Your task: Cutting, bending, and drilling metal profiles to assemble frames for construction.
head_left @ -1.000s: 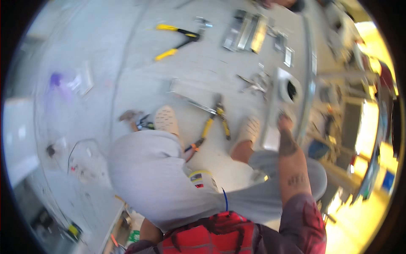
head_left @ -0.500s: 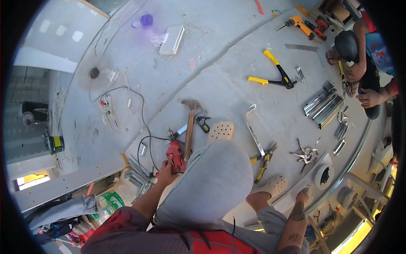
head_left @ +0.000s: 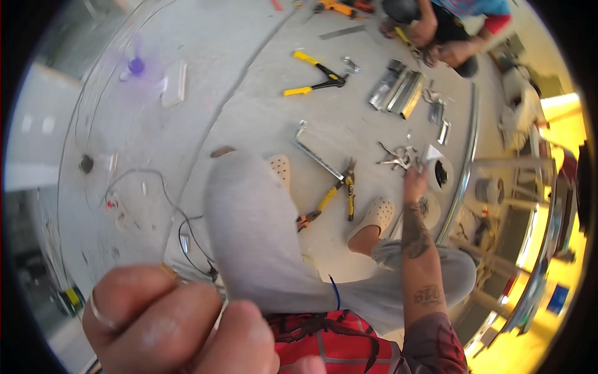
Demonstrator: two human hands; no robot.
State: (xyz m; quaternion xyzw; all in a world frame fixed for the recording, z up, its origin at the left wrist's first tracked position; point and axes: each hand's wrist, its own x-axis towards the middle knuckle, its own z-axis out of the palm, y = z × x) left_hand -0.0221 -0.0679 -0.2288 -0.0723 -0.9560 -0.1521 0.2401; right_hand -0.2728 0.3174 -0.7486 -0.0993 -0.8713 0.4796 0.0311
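My left hand point(head_left: 180, 324) is raised close to the camera at the lower left, its fingers curled in; whatever it may hold is hidden. Out on the floor to the right, my right hand point(head_left: 416, 184) reaches down beside silver locking pliers point(head_left: 398, 157). Its fingertips are small and partly hidden, so a grip cannot be made out. Below that wrist lies a white round dish point(head_left: 430, 215) with small dark bits in it. Another white round container point(head_left: 443, 163), dark inside, is just right of the hand.
Yellow-handled snips point(head_left: 350, 193), orange-tipped pliers point(head_left: 308, 219) and a bent metal strip point(head_left: 321, 156) lie between my shoes. Farther off are a yellow-and-black hand riveter point(head_left: 324, 81) and metal channel pieces point(head_left: 398, 90). A co-worker point(head_left: 448, 37) crouches at upper right. A cable point(head_left: 165, 187) runs left.
My left hand has left the red power tool and come up near the camera. My right hand has moved forward from the white dish to the locking pliers. The view has turned rightward.
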